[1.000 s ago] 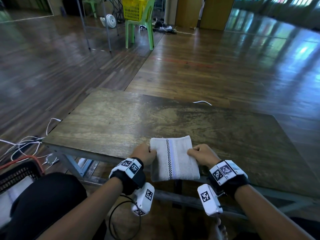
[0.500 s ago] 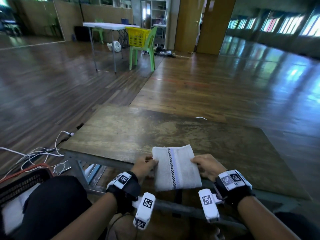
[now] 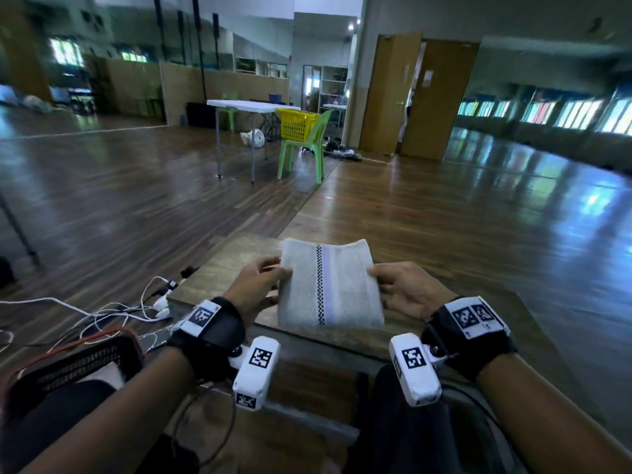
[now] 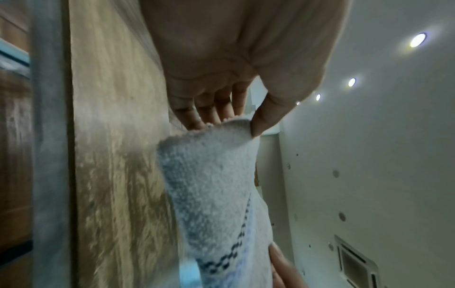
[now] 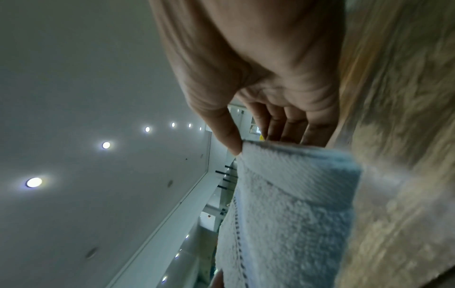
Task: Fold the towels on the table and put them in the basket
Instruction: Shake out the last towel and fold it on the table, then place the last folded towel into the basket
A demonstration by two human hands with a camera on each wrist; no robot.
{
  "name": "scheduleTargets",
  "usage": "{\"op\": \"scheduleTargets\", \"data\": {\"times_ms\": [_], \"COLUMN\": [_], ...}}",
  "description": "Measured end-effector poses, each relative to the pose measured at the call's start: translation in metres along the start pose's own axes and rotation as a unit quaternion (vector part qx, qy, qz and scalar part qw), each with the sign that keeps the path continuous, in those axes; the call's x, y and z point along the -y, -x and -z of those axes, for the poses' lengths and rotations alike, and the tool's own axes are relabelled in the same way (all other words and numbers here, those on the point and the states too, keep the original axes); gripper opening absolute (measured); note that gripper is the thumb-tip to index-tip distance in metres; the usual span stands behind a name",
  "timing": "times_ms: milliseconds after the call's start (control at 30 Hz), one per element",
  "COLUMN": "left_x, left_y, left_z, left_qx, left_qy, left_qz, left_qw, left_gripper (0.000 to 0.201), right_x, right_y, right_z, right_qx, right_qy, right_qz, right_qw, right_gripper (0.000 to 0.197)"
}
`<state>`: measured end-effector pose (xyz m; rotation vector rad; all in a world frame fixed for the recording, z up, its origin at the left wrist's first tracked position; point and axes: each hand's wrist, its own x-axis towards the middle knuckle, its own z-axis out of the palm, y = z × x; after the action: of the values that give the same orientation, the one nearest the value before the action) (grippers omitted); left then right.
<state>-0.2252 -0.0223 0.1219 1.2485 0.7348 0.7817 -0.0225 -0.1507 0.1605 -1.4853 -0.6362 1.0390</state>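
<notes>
Head view, left to right: a dark mesh basket [image 3: 85, 360] with a reddish rim sits low at the left edge, something white inside it, and thin white cables [image 3: 113, 311] trail in loops over the glossy plank floor beside it. The left hand [image 3: 254, 289], strapped at the wrist with a black band carrying a square-patterned marker, pinches the left edge of a folded towel [image 3: 330, 285], thumb on top and fingers underneath. The towel is white looped terry, a thick rectangle with a black-and-white checked line and a pale blue stripe running down its middle; it is held just above the near edge of the worn, mottled wooden table [image 3: 222, 271], its far end bowed upward. The right hand [image 3: 410, 292], banded alike, pinches the towel's right edge the same way. Far behind stand a white folding table [image 3: 246, 106], a yellow lattice laundry basket [image 3: 295, 124] and a green plastic chair [image 3: 304, 148].

Left wrist view shows the thumb [image 4: 265, 120] pressed on the nubby towel corner [image 4: 211, 175], with the fingers [image 4: 209, 109] beneath, the streaked tabletop [image 4: 118, 136] alongside.

Right wrist view shows the thumb [image 5: 229, 136] clamping a flat woven hem band of the towel [image 5: 290, 204] against the fingers [image 5: 290, 126] behind it.
</notes>
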Motion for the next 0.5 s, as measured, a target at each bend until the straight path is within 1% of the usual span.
{"op": "scheduleTargets", "data": {"times_ms": [67, 167, 233, 333, 433, 500], "left_x": [-0.012, -0.020, -0.020, -0.019, -0.013, -0.008], "left_y": [0.010, 0.028, 0.043, 0.069, 0.095, 0.109], "left_z": [0.021, 0.055, 0.080, 0.118, 0.152, 0.171], "left_qx": [-0.019, -0.071, -0.118, -0.181, -0.245, -0.284], "left_qy": [0.004, -0.007, -0.005, 0.001, 0.011, 0.017], "left_qz": [-0.011, -0.020, -0.025, -0.028, -0.016, -0.007], "left_qw": [1.000, 0.997, 0.993, 0.983, 0.969, 0.959], "left_gripper": [0.029, 0.027, 0.025, 0.024, 0.013, 0.014], "right_x": [0.005, 0.005, 0.002, -0.004, -0.013, -0.020], "right_y": [0.001, -0.004, -0.012, -0.023, -0.030, -0.032], "right_z": [-0.021, -0.057, -0.085, -0.133, -0.178, -0.205], "right_qx": [0.039, 0.095, 0.135, 0.204, 0.271, 0.303], "right_qy": [-0.005, 0.017, 0.037, 0.062, 0.090, 0.111], "right_qz": [-0.004, -0.004, -0.007, -0.012, -0.011, -0.007], "right_qw": [0.999, 0.995, 0.990, 0.977, 0.958, 0.946], "right_gripper": [0.011, 0.023, 0.026, 0.025, 0.018, 0.018]}}
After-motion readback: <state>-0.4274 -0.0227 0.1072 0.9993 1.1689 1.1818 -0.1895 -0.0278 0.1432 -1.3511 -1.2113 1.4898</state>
